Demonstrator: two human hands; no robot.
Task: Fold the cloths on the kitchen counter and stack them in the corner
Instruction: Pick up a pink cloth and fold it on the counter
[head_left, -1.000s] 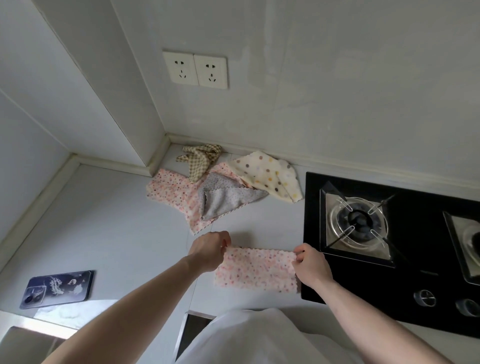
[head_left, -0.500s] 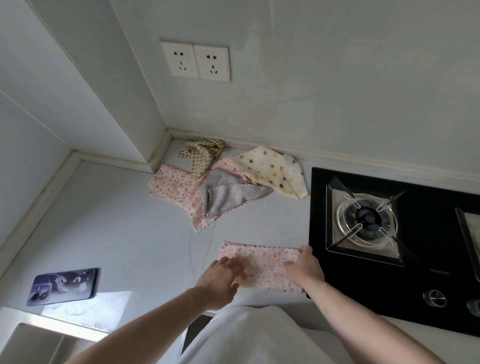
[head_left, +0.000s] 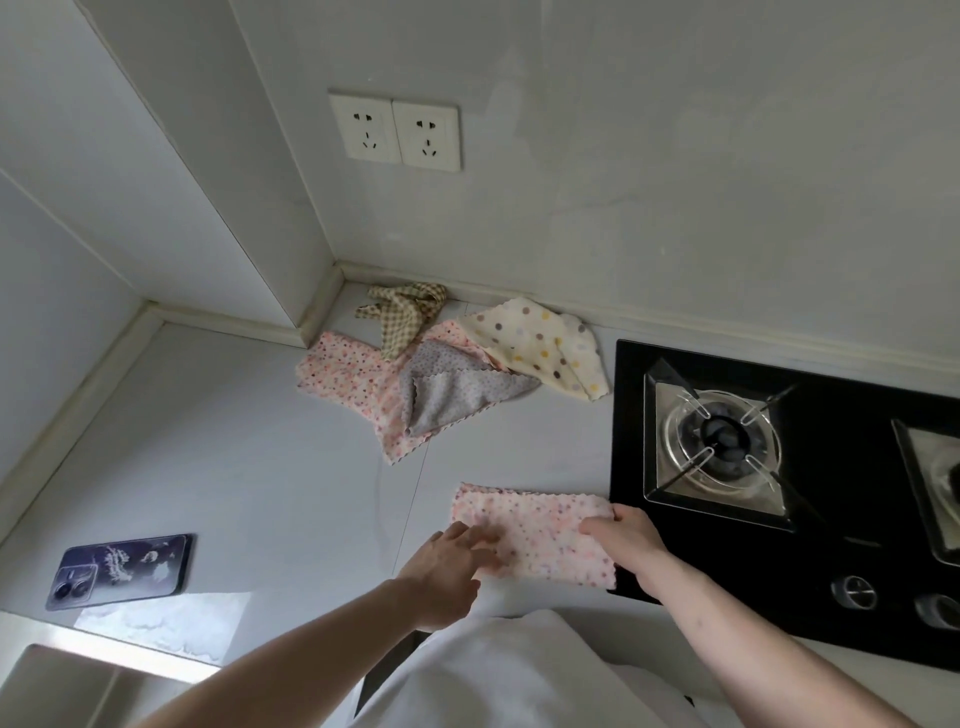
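From the head camera, a folded pink cloth (head_left: 535, 535) lies flat as a long strip on the near part of the counter (head_left: 234, 457), its right end at the left edge of the black hob (head_left: 831, 545). The left hand (head_left: 447, 566) rests on the strip's near-left corner with fingers stretched out and relaxed, pinching nothing. The right hand (head_left: 626, 535) lies on the strip's right end, fingers laid over the fabric; whether the thumb is tucked under the edge cannot be made out. Farther back, toward the corner, sits a loose heap: a second pink cloth (head_left: 345, 379) spread underneath, a grey cloth (head_left: 457, 395) folded over on top of it, a crumpled checked cloth (head_left: 408, 312) nearest the wall, and a cream cloth (head_left: 540, 343) with big dots on the right, overlapping the pink one. No writing can be read anywhere; the phone (head_left: 122, 569) lying face-down at near left shows a pale drawing on its dark back, too small to make out. Two sockets (head_left: 395, 132) sit on the far wall. On the hob, one burner (head_left: 719, 441) shows whole, a second is cut off by the right edge, and two knobs (head_left: 854, 592) sit near; their markings are blurred. The person's pale shirt (head_left: 519, 675) hides the counter's near edge.
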